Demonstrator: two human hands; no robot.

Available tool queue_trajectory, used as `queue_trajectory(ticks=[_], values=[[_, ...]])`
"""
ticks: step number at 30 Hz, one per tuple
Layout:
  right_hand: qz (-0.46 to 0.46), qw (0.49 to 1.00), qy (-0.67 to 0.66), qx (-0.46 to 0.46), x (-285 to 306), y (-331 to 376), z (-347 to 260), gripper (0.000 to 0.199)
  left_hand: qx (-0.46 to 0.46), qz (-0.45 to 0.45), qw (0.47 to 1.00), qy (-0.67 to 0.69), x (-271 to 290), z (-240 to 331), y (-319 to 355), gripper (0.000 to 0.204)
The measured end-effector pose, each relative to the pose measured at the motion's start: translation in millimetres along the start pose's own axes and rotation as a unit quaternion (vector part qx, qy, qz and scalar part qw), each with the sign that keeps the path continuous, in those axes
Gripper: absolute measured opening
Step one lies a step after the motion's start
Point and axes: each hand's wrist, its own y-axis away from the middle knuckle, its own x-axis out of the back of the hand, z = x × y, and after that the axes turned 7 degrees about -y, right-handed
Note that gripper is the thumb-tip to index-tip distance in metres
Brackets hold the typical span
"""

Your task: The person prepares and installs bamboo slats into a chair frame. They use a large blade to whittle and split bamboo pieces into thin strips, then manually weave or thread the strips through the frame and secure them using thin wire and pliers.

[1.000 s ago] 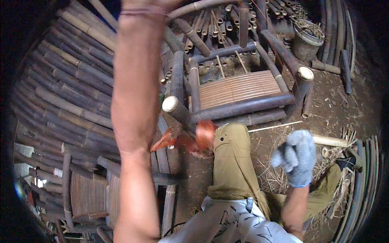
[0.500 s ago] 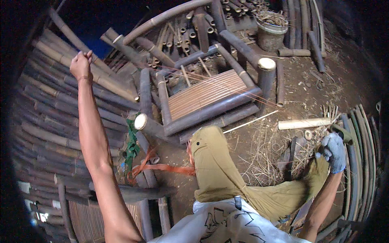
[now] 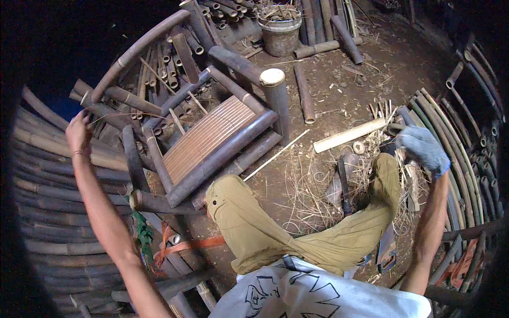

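Bamboo poles [image 3: 58,204] lie stacked left of the chair [image 3: 222,157], where our bare left hand [image 3: 78,132] is curled closed on a thin strand [image 3: 127,114] running toward that chair. An orange band [image 3: 199,244] stretches on the chair's near side, and a bucket [image 3: 280,38] stands beyond it. Right of the chair lie a pale split of bamboo [image 3: 347,135] and a dark blade [image 3: 344,183], then we have our gloved right hand [image 3: 424,148], too blurred to tell how open it is or what it holds.
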Motion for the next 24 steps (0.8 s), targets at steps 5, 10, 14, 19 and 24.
queue_trajectory(ticks=[5, 10, 14, 19, 24], values=[[0.188, 0.963, -0.159, -0.106, 81.5, 45.0, 167.9, 0.027, 0.002, 0.041, 0.984, -0.172, 228.7, -127.1, -110.2, 0.031], [0.311, 0.875, 0.334, -0.158, 197.3, 116.4, 290.1, 0.032, -0.279, 0.126, 0.748, -0.589, 169.1, -200.7, -49.7, 0.041], [0.329, 0.83, 0.415, -0.177, 216.2, 99.6, 300.3, 0.032, -0.041, 0.093, 0.78, -0.617, 196.0, -197.0, -7.3, 0.045], [0.39, 0.837, 0.378, -0.066, 286.9, 43.4, 296.8, 0.031, 0.019, 0.106, 0.946, -0.307, 277.9, -169.8, -31.8, 0.035], [0.291, 0.943, 0.081, 0.138, 100.0, -63.7, 106.9, 0.057, -0.276, -0.062, 0.959, 0.02, 32.9, -8.5, 0.9, 0.028]])
